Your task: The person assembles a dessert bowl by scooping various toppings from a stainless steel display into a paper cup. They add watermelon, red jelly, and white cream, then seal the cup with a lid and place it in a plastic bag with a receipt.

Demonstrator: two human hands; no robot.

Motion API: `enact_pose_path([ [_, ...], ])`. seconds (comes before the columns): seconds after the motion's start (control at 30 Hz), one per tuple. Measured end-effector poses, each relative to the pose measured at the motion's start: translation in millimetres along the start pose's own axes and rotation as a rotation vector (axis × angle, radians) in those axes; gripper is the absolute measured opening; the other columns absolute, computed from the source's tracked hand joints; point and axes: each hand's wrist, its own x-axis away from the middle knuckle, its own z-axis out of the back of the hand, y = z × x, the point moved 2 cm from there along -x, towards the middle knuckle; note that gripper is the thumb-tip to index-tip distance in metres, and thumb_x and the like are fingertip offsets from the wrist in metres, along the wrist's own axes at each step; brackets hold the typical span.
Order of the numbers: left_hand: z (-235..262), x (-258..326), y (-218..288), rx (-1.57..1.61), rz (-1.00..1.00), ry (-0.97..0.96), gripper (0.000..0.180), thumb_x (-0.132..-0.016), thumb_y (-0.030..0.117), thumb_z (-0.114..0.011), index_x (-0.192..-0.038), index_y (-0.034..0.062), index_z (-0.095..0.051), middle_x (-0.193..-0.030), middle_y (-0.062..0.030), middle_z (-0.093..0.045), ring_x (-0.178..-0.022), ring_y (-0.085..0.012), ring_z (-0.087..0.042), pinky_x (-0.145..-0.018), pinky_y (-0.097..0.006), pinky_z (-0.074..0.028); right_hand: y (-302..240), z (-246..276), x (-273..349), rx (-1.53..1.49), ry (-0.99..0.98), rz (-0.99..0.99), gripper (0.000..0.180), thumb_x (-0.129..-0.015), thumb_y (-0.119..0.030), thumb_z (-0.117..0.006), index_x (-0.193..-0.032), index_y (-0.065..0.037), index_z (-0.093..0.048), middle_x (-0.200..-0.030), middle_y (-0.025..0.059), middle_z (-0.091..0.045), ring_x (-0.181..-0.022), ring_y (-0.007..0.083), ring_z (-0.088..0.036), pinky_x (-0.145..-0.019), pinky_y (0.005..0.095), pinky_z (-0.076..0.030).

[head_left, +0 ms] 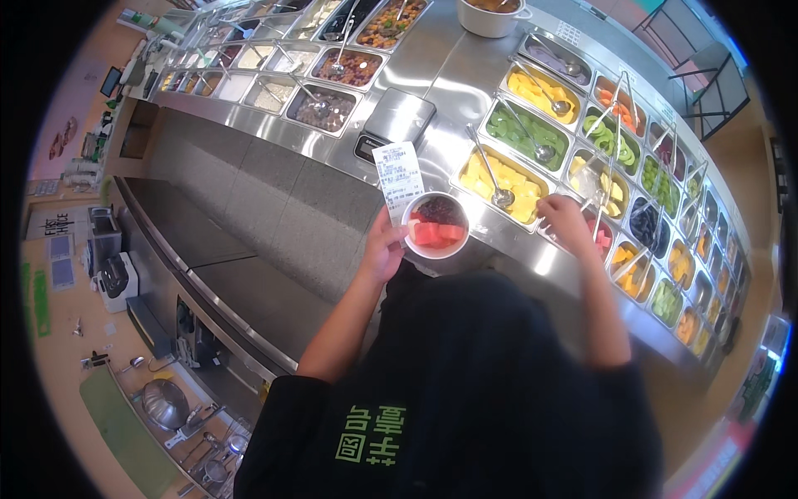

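Note:
My left hand [384, 249] grips a round white bowl [462, 241] together with a printed paper receipt [399, 179], which stands up behind the bowl's rim. Inside the bowl are red watermelon chunks [438, 234] and a dark, lumpy topping [440, 208]. My right hand [567, 223] hovers at the counter's near edge, over the corner between a tray of yellow mango chunks [499, 179] and a tray of pink-red fruit [600, 236]. Its fingers are curled in; what they hold, if anything, is hidden. A ladle [502, 197] rests in the mango tray.
A digital scale [397, 121] sits on the steel counter beyond the bowl. Several fruit trays with tongs and ladles fill the right side, including green jelly [519, 133]. More topping trays [324, 108] line the far left. A white pot [490, 18] stands at the back.

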Motion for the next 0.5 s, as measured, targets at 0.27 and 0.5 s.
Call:
enact_pose_path([
  [0.27,57.5,-36.8,84.0,-0.121,0.176,-0.181,0.068,-0.081,0.002,-0.062,-0.144,0.0037,-0.036,-0.129,-0.0104,-0.057,-0.114,-0.0213,-0.059,-0.097,-0.036,-0.049,-143.8,-136.6,10.3,-0.206,-0.232,0.118,0.026,-0.093,-0.023,-0.063,-0.101,0.002,-0.067,-0.081,0.0059,-0.066,-0.065,0.012,-0.062,-0.061,0.0253,-0.051],
  [0.5,98.5,-60.9,126.9,-0.206,0.33,-0.185,0.06,-0.088,0.011,-0.062,-0.142,0.0051,-0.037,-0.127,-0.0106,-0.058,-0.111,-0.0207,-0.061,-0.091,-0.036,-0.052,-192.9,-182.7,-17.5,-0.002,-0.15,0.035,0.019,-0.084,-0.015,-0.064,-0.089,0.003,-0.064,-0.075,0.0088,-0.066,-0.062,0.0145,-0.067,-0.058,0.0278,-0.052],
])
